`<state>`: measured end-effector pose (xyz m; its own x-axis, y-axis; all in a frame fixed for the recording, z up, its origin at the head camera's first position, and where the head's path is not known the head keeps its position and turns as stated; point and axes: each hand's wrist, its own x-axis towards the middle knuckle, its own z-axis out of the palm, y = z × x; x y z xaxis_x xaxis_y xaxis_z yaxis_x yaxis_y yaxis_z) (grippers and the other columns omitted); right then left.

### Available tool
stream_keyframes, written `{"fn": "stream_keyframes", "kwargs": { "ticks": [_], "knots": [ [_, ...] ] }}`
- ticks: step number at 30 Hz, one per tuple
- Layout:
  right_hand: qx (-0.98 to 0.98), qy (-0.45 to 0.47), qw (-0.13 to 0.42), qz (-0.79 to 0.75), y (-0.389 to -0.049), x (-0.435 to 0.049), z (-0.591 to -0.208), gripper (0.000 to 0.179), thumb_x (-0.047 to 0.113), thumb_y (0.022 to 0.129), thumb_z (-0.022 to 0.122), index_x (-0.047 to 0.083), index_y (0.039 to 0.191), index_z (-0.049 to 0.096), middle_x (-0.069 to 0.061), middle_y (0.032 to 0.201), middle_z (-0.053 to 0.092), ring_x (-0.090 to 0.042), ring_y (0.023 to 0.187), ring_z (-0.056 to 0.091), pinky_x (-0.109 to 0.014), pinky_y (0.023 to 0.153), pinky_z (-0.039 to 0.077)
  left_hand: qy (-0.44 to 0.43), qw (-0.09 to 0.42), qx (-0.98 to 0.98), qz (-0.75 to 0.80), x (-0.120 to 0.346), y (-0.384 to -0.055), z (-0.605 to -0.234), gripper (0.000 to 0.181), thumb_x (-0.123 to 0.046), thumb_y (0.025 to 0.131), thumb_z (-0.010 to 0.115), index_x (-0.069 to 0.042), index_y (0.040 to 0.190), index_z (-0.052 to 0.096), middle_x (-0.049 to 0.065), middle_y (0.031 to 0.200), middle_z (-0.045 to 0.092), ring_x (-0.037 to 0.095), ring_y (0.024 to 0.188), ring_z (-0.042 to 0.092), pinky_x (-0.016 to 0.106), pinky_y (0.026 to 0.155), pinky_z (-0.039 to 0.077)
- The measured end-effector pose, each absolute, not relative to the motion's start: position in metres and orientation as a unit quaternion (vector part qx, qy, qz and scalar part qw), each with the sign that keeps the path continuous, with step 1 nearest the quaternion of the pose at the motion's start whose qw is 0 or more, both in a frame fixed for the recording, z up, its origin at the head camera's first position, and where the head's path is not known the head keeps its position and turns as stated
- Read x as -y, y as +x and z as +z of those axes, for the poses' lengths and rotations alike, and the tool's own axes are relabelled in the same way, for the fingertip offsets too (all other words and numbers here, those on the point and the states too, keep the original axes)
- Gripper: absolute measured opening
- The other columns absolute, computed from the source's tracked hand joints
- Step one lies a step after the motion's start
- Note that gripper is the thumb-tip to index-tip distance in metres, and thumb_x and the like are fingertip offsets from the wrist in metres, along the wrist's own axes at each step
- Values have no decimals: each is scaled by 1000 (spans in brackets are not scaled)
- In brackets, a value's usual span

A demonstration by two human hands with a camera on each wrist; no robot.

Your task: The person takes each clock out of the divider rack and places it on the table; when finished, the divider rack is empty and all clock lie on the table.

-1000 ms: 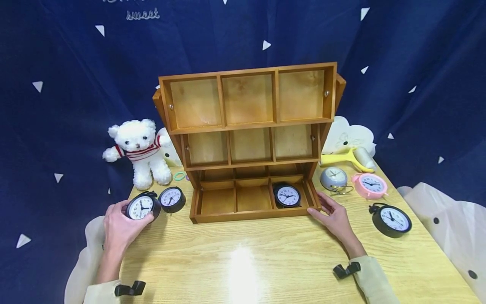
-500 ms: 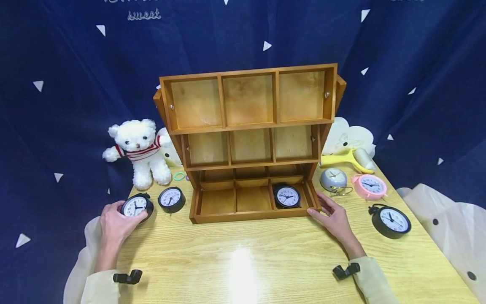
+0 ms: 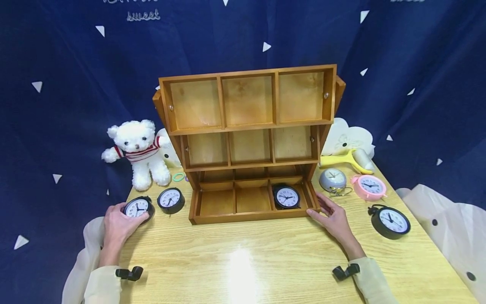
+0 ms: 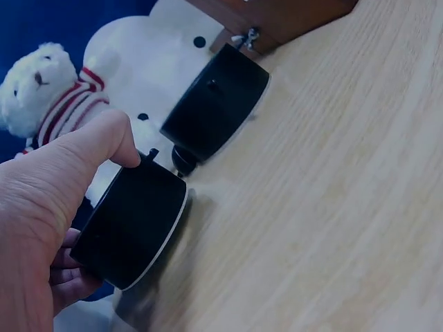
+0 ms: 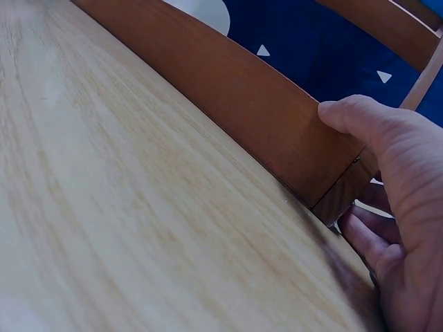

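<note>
My left hand [image 3: 127, 214] grips a small black round clock [image 3: 137, 208] at the table's left edge, thumb on top and fingers round its back [image 4: 131, 225]. A second black clock [image 3: 171, 199] stands just right of it, its back showing in the left wrist view [image 4: 216, 104]. My right hand [image 3: 329, 211] rests with straight fingers against the front right corner of the wooden tiered box [image 3: 250, 216], thumb on the front wall [image 5: 263, 124]. A third black clock [image 3: 287, 196] lies in the bottom tray's right compartment.
A white teddy bear [image 3: 138, 152] and a green ring [image 3: 179, 177] sit at the back left. Right of the box are a grey clock [image 3: 332, 179], a pink clock [image 3: 369, 185], a black clock [image 3: 390, 221] and a yellow lint roller [image 3: 347, 158].
My left hand has drawn the black clock left and lowered it towards the table edge, away from the second clock. The right hand has stayed at the box corner.
</note>
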<state>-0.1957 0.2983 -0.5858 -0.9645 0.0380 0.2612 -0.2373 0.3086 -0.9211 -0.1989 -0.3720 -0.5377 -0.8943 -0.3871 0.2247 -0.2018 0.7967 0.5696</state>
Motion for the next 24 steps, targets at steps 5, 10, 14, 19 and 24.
{"fn": "stream_keyframes", "kwargs": {
  "ticks": [5, 10, 14, 19, 24],
  "knots": [
    [791, 71, 120, 595, -196, -298, -587, 70, 3, 88, 84, -4, 150, 52, -31, 146, 55, 6, 119, 59, -11, 100, 48, 170, 146, 934, -279, 374, -202, -543, 86, -40, 71, 89, 9, 135, 59, 35, 131, 55, 51, 120, 53, 60, 100, 45],
    [795, 67, 124, 590, -195, -299, -587, 70, 4, 87, 84, -3, 149, 53, -30, 145, 56, 7, 118, 58, -10, 100, 48, 169, 130, 932, -293, 375, -203, -543, 88, -38, 74, 87, 9, 141, 56, 38, 137, 53, 52, 127, 50, 61, 105, 43],
    [795, 67, 122, 590, -195, -299, -586, 69, 4, 87, 84, -3, 149, 53, -30, 146, 56, 8, 118, 58, -9, 99, 47, 159, 133, 930, -304, 374, -202, -540, 86, -34, 76, 85, 12, 141, 54, 39, 139, 54, 53, 129, 50, 61, 107, 42],
    [795, 65, 121, 591, -195, -298, -586, 69, 5, 87, 84, -3, 149, 53, -29, 147, 55, 7, 119, 57, -10, 99, 47, 147, 164, 928, -302, 370, -198, -539, 85, -33, 78, 84, 14, 142, 52, 38, 139, 54, 54, 129, 51, 62, 108, 42],
    [801, 64, 117, 583, -195, -299, -586, 70, 7, 88, 84, -1, 150, 53, -28, 150, 53, 8, 120, 55, -9, 100, 46, 148, 262, 893, -334, 357, -191, -536, 83, -31, 79, 85, 9, 145, 54, 34, 143, 56, 52, 130, 54, 62, 108, 43]
  ]
}}
